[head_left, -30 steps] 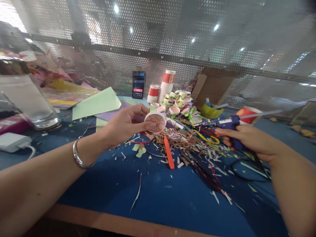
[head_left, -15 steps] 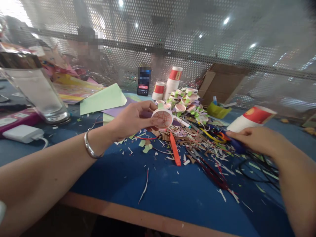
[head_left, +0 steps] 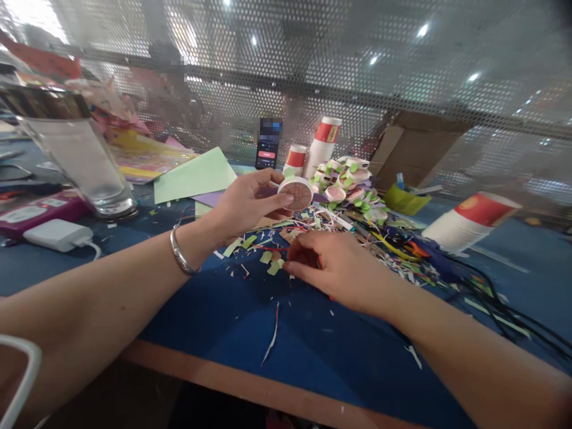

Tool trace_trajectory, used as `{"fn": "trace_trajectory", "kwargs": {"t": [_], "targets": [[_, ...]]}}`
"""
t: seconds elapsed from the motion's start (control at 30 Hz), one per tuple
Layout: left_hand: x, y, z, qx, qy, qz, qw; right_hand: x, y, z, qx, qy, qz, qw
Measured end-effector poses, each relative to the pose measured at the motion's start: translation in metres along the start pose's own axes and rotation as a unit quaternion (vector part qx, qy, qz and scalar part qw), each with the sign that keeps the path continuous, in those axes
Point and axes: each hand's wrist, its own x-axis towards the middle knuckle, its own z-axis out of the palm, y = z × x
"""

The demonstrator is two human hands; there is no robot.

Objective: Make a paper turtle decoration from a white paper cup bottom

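My left hand [head_left: 243,202], with a silver bangle at its wrist, pinches a small round paper-cup base [head_left: 295,194] between thumb and fingers. Its white face carries red drawn lines, and a pale green tab sticks up at its top edge. Lower and to the right, my right hand [head_left: 335,265] hovers low over the paper scraps, fingers curved and thumb apart from them. Beneath it lies an orange-red marker [head_left: 331,298], mostly covered by the hand. Behind both hands is a heap of similar cup bases [head_left: 351,182] with green bits attached.
Stacked paper cups [head_left: 322,149] and a phone [head_left: 267,149] stand at the back. Another cup stack [head_left: 473,220] lies tilted at right, near a blue and orange tool [head_left: 440,256] with black cables. At left are a glass [head_left: 84,161], a power strip [head_left: 42,211] and green paper [head_left: 196,179].
My right hand has left the blue and orange tool and moved left, over the marker. My left hand still holds the cup base, its thumb now on the face. The view has shifted slightly.
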Motion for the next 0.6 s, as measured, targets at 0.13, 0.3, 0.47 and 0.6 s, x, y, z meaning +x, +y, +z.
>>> {"fn": "trace_trajectory", "kwargs": {"t": [0.13, 0.3, 0.47, 0.6], "targets": [[0.000, 0.000, 0.000, 0.008, -0.006, -0.015, 1.000, 0.012, 0.003, 0.016, 0.013, -0.006, 0.003, 1.000], [0.001, -0.005, 0.000, 0.051, -0.006, 0.008, 0.999, 0.012, 0.009, 0.025, 0.035, 0.009, -0.005, 0.999], [-0.001, -0.003, -0.001, 0.088, -0.038, 0.020, 0.995, -0.004, 0.012, 0.009, 0.087, 0.055, -0.034, 0.994], [-0.002, 0.001, 0.002, 0.078, -0.061, 0.032, 0.995, -0.020, 0.015, -0.009, 0.164, 0.117, -0.011, 0.980]]}}
